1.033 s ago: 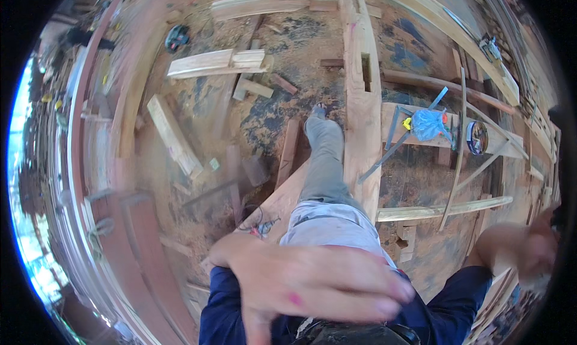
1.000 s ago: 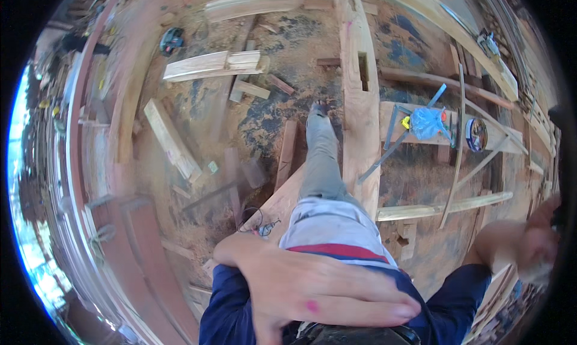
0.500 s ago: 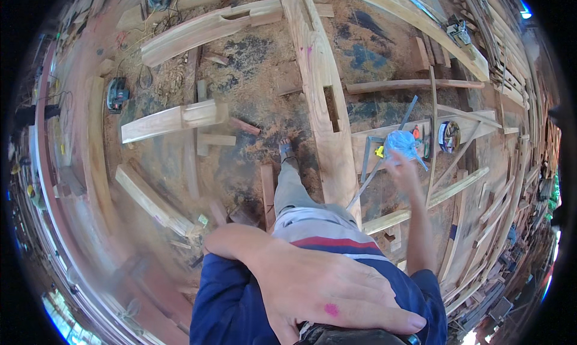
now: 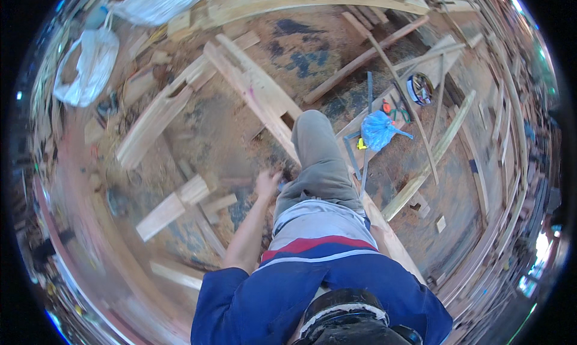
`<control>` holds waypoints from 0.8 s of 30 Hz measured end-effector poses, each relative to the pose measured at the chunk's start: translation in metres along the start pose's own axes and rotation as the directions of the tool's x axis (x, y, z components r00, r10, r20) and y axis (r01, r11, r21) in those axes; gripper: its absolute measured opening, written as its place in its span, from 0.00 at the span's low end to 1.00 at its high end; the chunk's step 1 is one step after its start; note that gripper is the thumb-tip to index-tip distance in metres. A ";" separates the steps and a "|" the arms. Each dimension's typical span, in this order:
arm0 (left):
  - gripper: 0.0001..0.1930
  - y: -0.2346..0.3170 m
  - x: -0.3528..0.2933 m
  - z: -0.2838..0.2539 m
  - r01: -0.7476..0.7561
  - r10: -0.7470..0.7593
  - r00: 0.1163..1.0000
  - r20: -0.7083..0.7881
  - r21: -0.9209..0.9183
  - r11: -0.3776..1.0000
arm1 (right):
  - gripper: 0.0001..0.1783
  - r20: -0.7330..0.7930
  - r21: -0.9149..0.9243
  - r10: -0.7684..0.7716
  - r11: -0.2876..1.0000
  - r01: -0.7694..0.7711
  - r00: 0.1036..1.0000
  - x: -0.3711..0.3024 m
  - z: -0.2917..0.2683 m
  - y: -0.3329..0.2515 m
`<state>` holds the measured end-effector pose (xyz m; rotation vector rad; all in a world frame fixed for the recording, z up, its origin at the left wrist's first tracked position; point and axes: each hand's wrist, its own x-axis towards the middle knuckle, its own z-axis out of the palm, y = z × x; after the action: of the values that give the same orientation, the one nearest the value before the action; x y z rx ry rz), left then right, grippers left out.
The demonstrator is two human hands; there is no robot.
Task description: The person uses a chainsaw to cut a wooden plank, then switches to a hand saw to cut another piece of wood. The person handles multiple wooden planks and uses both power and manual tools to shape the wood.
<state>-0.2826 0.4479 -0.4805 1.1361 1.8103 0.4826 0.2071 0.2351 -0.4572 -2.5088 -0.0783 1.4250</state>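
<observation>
My left hand (image 4: 267, 181) reaches down beside my grey trouser leg (image 4: 318, 158), close to the sawdust floor and the lower end of a long notched wooden beam (image 4: 258, 101). The hand is small and blurred, so I cannot tell whether it holds anything. A small bluish thing lies right next to it by the knee. My right hand is out of sight, hidden behind my blue striped shirt (image 4: 312, 273).
A blue plastic bag (image 4: 378, 130), a metal square (image 4: 354, 158) and a round tin (image 4: 421, 88) lie on planks to the right. Short wood blocks (image 4: 174, 204) sit at left. White sacks (image 4: 90, 62) are at the back left. Long slats cross the right side.
My left hand left my chest and stretched down to the floor beside my knee. My right hand, which reached toward the blue bag, has gone out of view. The view swung left.
</observation>
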 end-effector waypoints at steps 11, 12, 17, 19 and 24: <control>0.10 -0.135 -0.041 -0.082 0.514 -0.576 0.813 -0.084 -0.363 0.777 | 0.21 0.307 -0.363 -0.553 0.684 0.632 0.775 0.109 0.113 -0.294; 0.11 -0.126 -0.032 -0.083 0.566 -0.637 0.766 -0.086 -0.378 0.733 | 0.21 0.315 -0.391 -0.550 0.667 0.634 0.773 0.118 0.113 -0.338; 0.17 -0.056 0.049 -0.042 0.651 -0.739 0.673 -0.042 -0.440 0.618 | 0.23 0.207 0.152 -0.604 0.797 0.584 0.770 0.176 0.135 -0.496; 0.20 -0.004 0.096 -0.010 0.568 -0.574 0.814 -0.091 -0.082 0.819 | 0.24 0.218 0.076 -0.565 0.823 0.563 0.796 0.203 0.136 -0.538; 0.26 0.138 0.170 0.024 0.488 -0.504 0.861 -0.077 -0.160 0.858 | 0.25 0.208 0.042 -0.292 0.956 0.290 0.934 0.225 0.087 -0.599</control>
<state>-0.2199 0.6591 -0.4788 0.5177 2.0475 0.3583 0.2971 0.8695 -0.5407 -2.2115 -0.4610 1.5508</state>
